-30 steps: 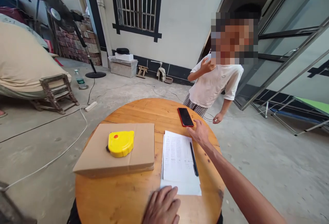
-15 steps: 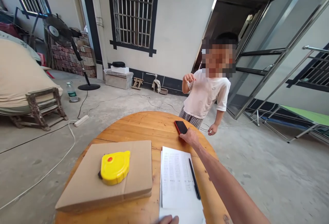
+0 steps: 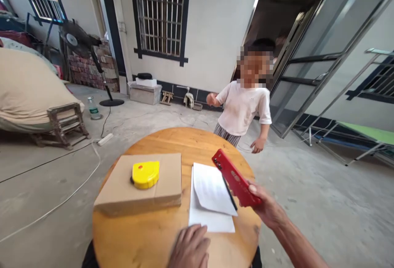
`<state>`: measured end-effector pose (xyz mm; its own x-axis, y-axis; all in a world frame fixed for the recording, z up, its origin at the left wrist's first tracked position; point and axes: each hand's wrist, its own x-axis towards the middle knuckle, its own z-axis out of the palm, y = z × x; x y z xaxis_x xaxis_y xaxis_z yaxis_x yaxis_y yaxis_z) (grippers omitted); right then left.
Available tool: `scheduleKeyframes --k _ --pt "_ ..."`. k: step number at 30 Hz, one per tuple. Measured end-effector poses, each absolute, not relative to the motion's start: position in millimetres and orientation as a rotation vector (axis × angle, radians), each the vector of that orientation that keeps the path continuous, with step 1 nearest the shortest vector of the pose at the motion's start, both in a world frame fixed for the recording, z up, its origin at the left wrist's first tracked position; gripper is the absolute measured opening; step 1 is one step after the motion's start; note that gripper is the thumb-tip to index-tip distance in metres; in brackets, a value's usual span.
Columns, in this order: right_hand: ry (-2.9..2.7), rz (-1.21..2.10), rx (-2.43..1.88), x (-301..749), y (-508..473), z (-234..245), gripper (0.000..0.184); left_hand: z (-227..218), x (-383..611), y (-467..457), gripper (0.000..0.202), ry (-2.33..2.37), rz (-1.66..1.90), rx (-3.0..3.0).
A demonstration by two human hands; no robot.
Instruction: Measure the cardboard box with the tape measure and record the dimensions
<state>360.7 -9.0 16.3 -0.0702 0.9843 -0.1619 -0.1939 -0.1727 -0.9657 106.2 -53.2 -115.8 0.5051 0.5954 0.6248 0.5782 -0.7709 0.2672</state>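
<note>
My right hand (image 3: 271,210) grips a red phone (image 3: 235,179), raised and tilted over the right side of the table, its back with camera lenses toward me. My left hand (image 3: 191,248) is at the near edge of the papers, fingers stretched out and a little blurred. White sheets of paper (image 3: 212,186) lie in front of it, the top one with its lower edge curled up. A black pen (image 3: 229,192) rests along their right side, partly hidden by the phone. Left of the papers a yellow tape measure (image 3: 145,174) sits on a flat cardboard box (image 3: 166,186).
All this is on a round wooden table (image 3: 138,235). Beyond its far right edge stands a person in a white shirt (image 3: 243,110). A standing fan (image 3: 101,71), a water bottle (image 3: 94,108) and a power strip (image 3: 105,139) with cables are on the floor at the left.
My right hand has lifted the phone off the table, brought it nearer and turned it back side up. My left hand has come further into view. The top sheet has curled.
</note>
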Motion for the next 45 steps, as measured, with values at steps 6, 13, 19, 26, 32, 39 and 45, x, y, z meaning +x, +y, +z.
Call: scheduleKeyframes --k 6,13,19,26,32,39,45 --pt "-0.9 1.287 -1.3 391 -34 -9 0.048 -91 104 -72 0.028 1.156 0.923 2.486" --pt "-0.846 1.351 -1.316 380 -42 -32 0.047 -70 106 -76 0.03 1.197 1.183 2.424" --pt "-0.877 1.496 -1.244 375 -67 -44 0.051 -74 112 -63 0.035 1.334 1.046 2.531" --pt "-0.881 1.555 -1.319 385 -95 -49 0.065 -84 111 -52 0.031 1.392 0.856 2.51" --pt "-0.888 1.568 -1.29 381 -105 -53 0.068 -89 110 -52 0.031 1.442 0.825 2.494" --pt "-0.794 1.563 -1.298 390 -112 -62 0.069 -91 109 -52 0.031 1.435 0.817 2.509" --pt "-0.706 1.49 -1.321 392 -119 -66 0.066 -91 109 -52 0.029 1.436 0.865 2.482"
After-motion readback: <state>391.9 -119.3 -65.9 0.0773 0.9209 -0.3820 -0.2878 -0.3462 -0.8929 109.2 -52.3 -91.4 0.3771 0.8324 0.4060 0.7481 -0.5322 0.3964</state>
